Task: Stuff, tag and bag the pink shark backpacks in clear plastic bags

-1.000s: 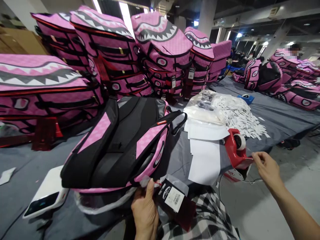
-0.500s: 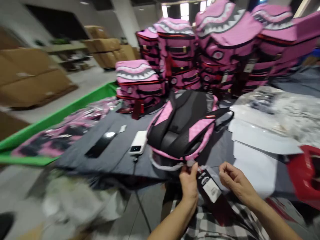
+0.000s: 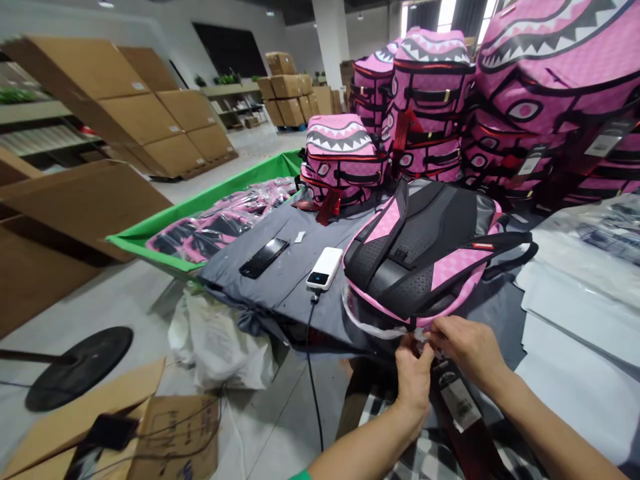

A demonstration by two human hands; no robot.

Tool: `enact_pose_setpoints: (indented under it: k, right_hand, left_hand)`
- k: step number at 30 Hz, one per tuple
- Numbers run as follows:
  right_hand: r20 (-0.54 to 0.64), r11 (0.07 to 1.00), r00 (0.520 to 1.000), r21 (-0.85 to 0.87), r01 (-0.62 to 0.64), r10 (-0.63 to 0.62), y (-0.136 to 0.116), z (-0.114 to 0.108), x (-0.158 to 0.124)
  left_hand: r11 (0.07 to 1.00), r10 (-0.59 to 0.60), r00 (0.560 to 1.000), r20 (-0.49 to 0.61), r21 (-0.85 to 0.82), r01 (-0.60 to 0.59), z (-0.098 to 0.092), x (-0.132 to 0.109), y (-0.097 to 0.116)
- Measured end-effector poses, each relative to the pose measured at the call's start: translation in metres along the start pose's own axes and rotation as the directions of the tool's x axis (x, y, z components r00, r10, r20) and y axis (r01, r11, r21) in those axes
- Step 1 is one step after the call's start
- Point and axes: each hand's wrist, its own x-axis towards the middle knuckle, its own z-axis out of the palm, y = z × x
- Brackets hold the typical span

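Observation:
A pink and black backpack (image 3: 420, 247) lies on the grey-covered table (image 3: 280, 293), its padded back and shoulder straps facing up. Whitish clear plastic (image 3: 373, 327) curves out from under its near edge. Just below that edge, my left hand (image 3: 414, 377) pinches at a small translucent bit. Close against it, my right hand (image 3: 470, 350) has its fingers closed at the same spot. What exactly lies between the fingertips is too small to make out. A dark hang tag (image 3: 459, 403) with a white barcode label hangs below my hands, over a checked cloth.
Pink shark-mouth backpacks (image 3: 433, 87) stand stacked behind. A white power bank (image 3: 325, 268) with a cable and a black phone (image 3: 264, 257) lie to the left. Bagged pink goods fill a green-edged bin (image 3: 150, 257). White sheets (image 3: 580, 373) lie at right; cartons (image 3: 140, 100) stand beyond.
My right hand has come left to meet my left hand at the backpack's near edge; before, it was apart with curled fingers. The view has swung left.

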Motion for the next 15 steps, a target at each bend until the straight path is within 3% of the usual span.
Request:
enact_pose_setpoints:
  k: [3, 5, 8, 11, 13, 15]
  right_hand:
    - [0.018, 0.999, 1.000, -0.039, -0.021, 0.022, -0.001, -0.001, 0.000]
    - [0.042, 0.998, 0.998, -0.022, -0.053, 0.054, 0.001, 0.000, -0.005]
    - [0.142, 0.969, 0.969, 0.118, -0.218, 0.200, 0.005, 0.004, -0.017]
    - [0.342, 0.775, 0.871, 0.415, -0.476, 0.351, 0.007, 0.014, -0.025]
    - [0.463, 0.580, 0.806, 0.563, -0.589, 0.370, 0.008, 0.023, -0.025]
    - [0.539, 0.450, 0.760, 0.612, -0.650, 0.363, 0.007, 0.030, -0.022]
  left_hand:
    - [0.996, -0.018, 0.998, 0.053, -0.087, 0.022, -0.004, -0.001, -0.002]
    - [0.995, -0.043, 0.999, 0.025, -0.086, 0.045, -0.005, -0.001, -0.004]
    - [0.994, -0.074, 0.997, -0.025, -0.079, 0.072, -0.005, 0.001, -0.007]
    - [0.984, -0.109, 0.994, 0.006, -0.138, 0.109, -0.005, 0.003, -0.006]
    - [0.986, -0.107, 0.994, 0.000, -0.131, 0.106, -0.005, 0.002, -0.005]
    - [0.992, -0.081, 0.996, -0.033, -0.102, 0.077, -0.005, 0.002, -0.004]
